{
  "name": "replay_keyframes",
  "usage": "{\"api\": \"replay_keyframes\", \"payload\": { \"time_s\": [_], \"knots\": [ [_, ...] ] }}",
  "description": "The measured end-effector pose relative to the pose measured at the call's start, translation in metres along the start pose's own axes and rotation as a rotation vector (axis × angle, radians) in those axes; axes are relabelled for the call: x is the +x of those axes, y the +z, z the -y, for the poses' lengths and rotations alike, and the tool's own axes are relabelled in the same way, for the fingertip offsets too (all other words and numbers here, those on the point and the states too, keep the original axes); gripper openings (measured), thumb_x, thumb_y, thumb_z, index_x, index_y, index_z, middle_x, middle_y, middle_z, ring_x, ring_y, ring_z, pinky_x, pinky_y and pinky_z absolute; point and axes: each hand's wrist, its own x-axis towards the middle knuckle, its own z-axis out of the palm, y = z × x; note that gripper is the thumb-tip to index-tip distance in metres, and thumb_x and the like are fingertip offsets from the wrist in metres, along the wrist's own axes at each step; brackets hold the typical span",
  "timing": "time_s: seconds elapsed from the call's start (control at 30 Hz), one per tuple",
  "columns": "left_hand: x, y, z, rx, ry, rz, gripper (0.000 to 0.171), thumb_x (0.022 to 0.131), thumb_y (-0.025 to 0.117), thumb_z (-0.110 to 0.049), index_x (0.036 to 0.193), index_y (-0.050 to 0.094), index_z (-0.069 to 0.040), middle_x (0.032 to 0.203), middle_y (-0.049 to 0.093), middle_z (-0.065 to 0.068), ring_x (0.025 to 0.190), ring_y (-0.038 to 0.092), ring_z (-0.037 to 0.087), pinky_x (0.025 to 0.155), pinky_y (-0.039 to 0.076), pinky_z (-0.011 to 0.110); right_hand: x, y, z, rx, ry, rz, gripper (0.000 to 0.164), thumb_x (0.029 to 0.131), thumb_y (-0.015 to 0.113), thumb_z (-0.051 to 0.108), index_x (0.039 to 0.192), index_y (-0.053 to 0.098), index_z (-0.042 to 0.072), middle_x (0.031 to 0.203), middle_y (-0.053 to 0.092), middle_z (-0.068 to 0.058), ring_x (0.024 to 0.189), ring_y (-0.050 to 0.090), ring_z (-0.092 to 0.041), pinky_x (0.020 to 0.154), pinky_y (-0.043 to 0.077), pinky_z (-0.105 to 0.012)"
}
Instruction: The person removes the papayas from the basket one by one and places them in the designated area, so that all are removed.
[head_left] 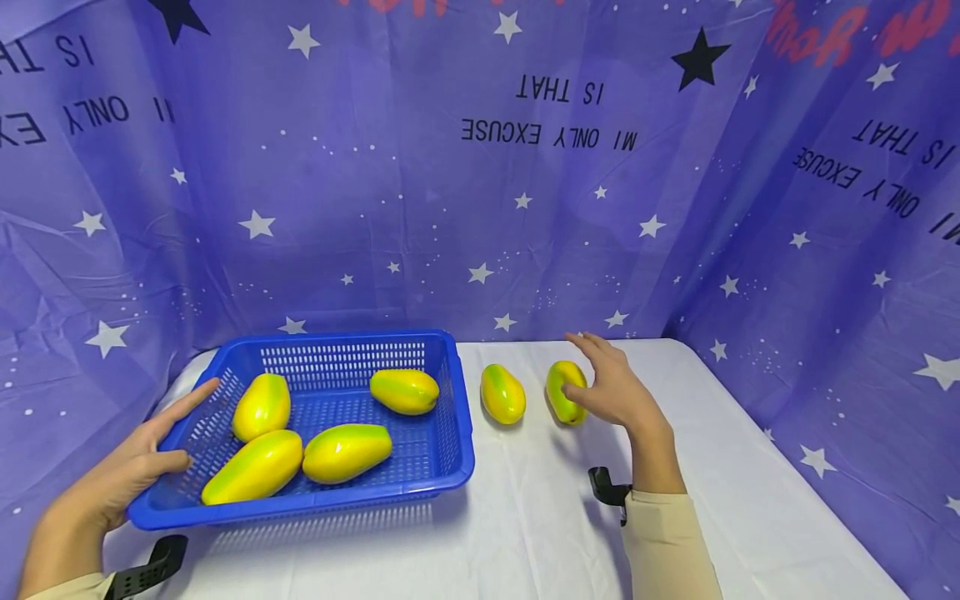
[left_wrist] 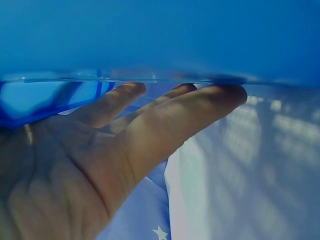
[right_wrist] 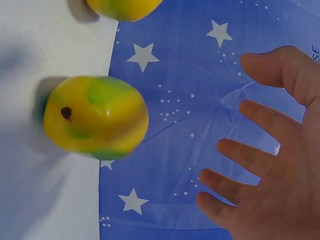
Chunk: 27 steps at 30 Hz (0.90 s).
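A blue plastic basket (head_left: 378,492) holds several yellow-green papayas, such as one papaya (head_left: 347,453) near its front wall. My left hand (head_left: 123,467) grips the basket's left rim, thumb and a finger showing over the edge. In the left wrist view, the fingers (left_wrist: 165,120) extend beneath the blue plastic. On the white table, one papaya (head_left: 503,394) lies right of the basket and another papaya (head_left: 558,392) lies farther right. My right hand (head_left: 611,383) hovers by that farther papaya, fingers spread and holding nothing; the right wrist view shows a gap between the hand (right_wrist: 265,165) and the papaya (right_wrist: 95,117).
A white cloth (head_left: 525,525) covers the table. Purple curtains (head_left: 420,275) with stars and lettering stand behind and on both sides, close to the table's edges. Black wrist mounts (head_left: 609,487) sit on both forearms.
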Motion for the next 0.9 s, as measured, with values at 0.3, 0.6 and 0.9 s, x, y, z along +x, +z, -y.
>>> {"api": "replay_keyframes", "payload": {
  "time_s": [0.3,0.6,0.9],
  "knots": [
    [-0.001,0.000,-0.003,0.154,0.019,-0.064,0.095,0.080,0.050,0.005,0.158,0.009,-0.031,0.157,0.004,-0.011,0.108,0.041,0.001,0.074,0.052,0.029,-0.002,-0.002,0.019,-0.029,-0.040,-0.025,0.080,0.077,0.071,0.026,0.150,0.039,0.020,0.156,0.025,-0.016,0.142,0.019,-0.040,0.103,0.027,-0.067],
    [0.000,0.003,-0.004,0.117,0.061,-0.048,0.094,0.080,0.049,0.007,0.158,0.011,-0.028,0.155,0.010,-0.013,0.107,0.044,0.004,0.071,0.053,0.029,-0.005,0.000,0.048,-0.070,-0.152,-0.040,0.079,0.076,0.071,0.024,0.149,0.041,0.019,0.156,0.025,-0.016,0.142,0.018,-0.040,0.105,0.024,-0.067],
    [-0.001,0.002,-0.003,0.218,0.083,-0.086,0.094,0.078,0.051,0.005,0.158,0.012,-0.027,0.159,0.003,-0.014,0.123,0.023,0.001,0.088,0.036,0.041,0.012,0.000,0.095,-0.151,-0.218,-0.012,0.080,0.077,0.071,0.026,0.150,0.039,0.027,0.157,0.024,-0.011,0.143,0.016,-0.040,0.103,0.026,-0.068]
  ]
}}
